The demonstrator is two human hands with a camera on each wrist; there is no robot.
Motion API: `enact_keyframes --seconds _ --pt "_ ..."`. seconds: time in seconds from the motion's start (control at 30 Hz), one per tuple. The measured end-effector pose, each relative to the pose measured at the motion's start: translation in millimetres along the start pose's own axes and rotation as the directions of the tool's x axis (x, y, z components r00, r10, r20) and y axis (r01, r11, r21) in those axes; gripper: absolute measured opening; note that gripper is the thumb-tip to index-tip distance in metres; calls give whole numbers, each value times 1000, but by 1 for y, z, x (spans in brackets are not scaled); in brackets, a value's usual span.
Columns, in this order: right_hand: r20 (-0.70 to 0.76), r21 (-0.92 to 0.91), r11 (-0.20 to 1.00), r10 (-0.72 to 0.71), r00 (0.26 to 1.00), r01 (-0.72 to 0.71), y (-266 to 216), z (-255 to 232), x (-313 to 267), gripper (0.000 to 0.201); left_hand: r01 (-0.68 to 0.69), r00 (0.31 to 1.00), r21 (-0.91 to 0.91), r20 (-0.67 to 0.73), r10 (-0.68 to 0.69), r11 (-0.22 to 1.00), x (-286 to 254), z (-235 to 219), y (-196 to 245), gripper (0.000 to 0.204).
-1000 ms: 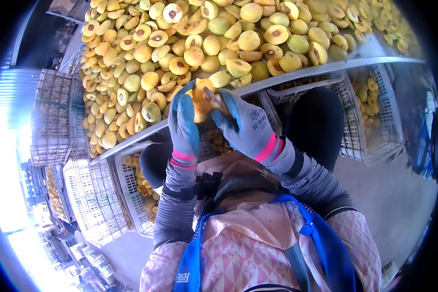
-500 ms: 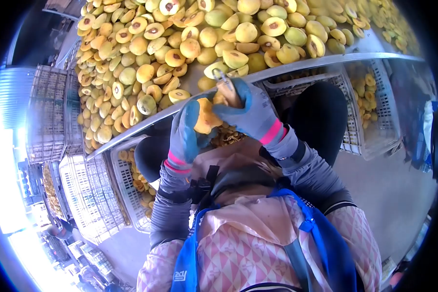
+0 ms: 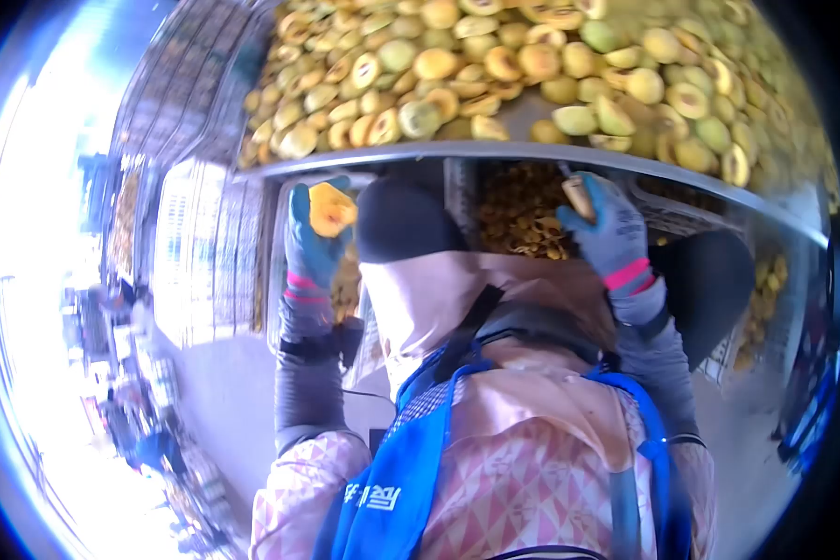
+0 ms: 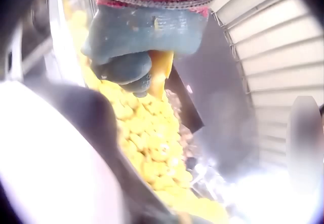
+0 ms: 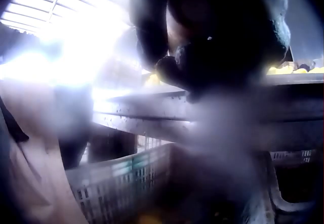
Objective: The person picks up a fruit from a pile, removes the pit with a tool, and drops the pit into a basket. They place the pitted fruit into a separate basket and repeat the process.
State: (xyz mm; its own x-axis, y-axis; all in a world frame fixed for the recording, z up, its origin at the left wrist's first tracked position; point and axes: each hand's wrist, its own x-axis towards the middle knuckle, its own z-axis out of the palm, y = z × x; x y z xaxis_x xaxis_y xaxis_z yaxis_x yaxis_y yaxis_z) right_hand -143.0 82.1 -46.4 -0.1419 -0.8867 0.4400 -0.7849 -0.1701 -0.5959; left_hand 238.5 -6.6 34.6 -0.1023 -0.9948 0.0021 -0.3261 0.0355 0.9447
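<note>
In the head view my gloved left hand (image 3: 315, 238) holds a yellow peach half (image 3: 331, 209) out at the left, over a crate of peach pieces (image 3: 347, 285). The left wrist view shows the glove's fingers curled round the peach half (image 4: 161, 68), with yellow pieces (image 4: 147, 138) heaped below. On the other side, just under the table edge, my right hand (image 3: 614, 229) grips a small tool by its pale handle (image 3: 578, 198); its thin metal end points away from me. That hand (image 5: 217, 37) is a dark silhouette in the right wrist view.
A metal-rimmed table (image 3: 411, 153) heaped with peach halves (image 3: 436, 63) runs across the front. Below it, between the knees, lie brownish scraps (image 3: 523, 215). White plastic crates (image 3: 201, 252) stand at the left, and another crate of fruit (image 3: 765, 289) is at the right.
The hands have parted: the left carried the peach half left and over the crate, while the right moved right with the tool. The head view has swung left.
</note>
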Motion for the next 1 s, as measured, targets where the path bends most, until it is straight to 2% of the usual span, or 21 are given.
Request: enact_keyframes --seconds 0.03,0.07,0.1,0.13,0.17,0.2,0.23,0.27,0.3,0.37,0.43,0.47,0.5,0.57,0.63,0.7,0.77,0.8,0.83,0.9,1.0 --pt "45 58 994 95 994 -98 -2 -1 -1 46 248 950 -474 -52 -307 845 -7 -22 -10 31" --pt "68 76 994 77 995 -82 -5 -1 0 46 237 917 -373 -219 -333 897 -16 -37 -21 35" --pt "144 124 977 154 978 -172 -8 -5 1 45 243 867 -266 -371 -331 933 -22 -50 -33 39" --pt "214 156 952 229 950 -265 -10 -7 2 45 223 918 -35 -329 -222 974 -33 -78 -66 36" --pt "205 148 954 226 952 -259 -10 -4 0 45 300 930 207 -279 -238 931 -44 -104 -92 37" --pt "167 126 977 148 975 -170 -9 3 -3 43 354 932 468 -245 -265 810 -55 -121 -125 44" --pt "127 94 992 72 989 -85 -9 3 -4 42 365 927 686 -205 -314 630 -63 -146 -177 50" --pt "117 103 993 39 992 -51 -20 -3 0 40 496 809 760 -230 -540 420 -65 -120 -128 53" --pt "98 79 995 49 994 -57 -21 -4 1 40 387 897 792 -205 -391 473 -68 -127 -143 49" --pt "211 113 990 63 975 -88 -16 4 -1 40 331 944 772 -265 -198 543 -47 -109 -121 38" --pt "177 105 991 64 982 -83 -16 11 -3 39 186 982 647 -155 -111 739 -8 -82 -81 35" --pt "156 119 990 53 986 -72 -17 12 -2 39 -52 994 621 -40 98 782 14 -60 -56 32" --pt "146 110 991 61 987 -78 -20 11 -1 39 -286 950 568 63 306 772 35 -34 -30 29" --pt "157 120 989 63 986 -83 -27 9 0 40 -235 971 525 88 223 818 65 23 18 29" --pt "187 131 984 91 978 -117 -28 6 2 41 -464 883 632 272 383 621 97 71 49 29" --pt "171 165 979 95 981 -124 -32 0 3 43 -586 800 597 321 507 548 138 110 47 30" --pt "136 166 981 80 987 -102 -28 -1 2 43 -546 830 624 315 460 559 180 134 41 33" --pt "117 171 982 62 991 -82 -26 -1 2 43 -550 826 664 342 449 507 200 139 31 43" --pt "111 168 982 71 991 -89 -26 -4 2 43 -579 797 730 415 439 362 205 145 37 49" --pt "177 180 973 113 978 -145 -29 -12 4 44 -478 873 869 453 182 130 207 156 44 58" --pt "97 193 978 65 993 -83 -29 -13 3 44 -430 903 881 421 87 195 225 158 41 60"
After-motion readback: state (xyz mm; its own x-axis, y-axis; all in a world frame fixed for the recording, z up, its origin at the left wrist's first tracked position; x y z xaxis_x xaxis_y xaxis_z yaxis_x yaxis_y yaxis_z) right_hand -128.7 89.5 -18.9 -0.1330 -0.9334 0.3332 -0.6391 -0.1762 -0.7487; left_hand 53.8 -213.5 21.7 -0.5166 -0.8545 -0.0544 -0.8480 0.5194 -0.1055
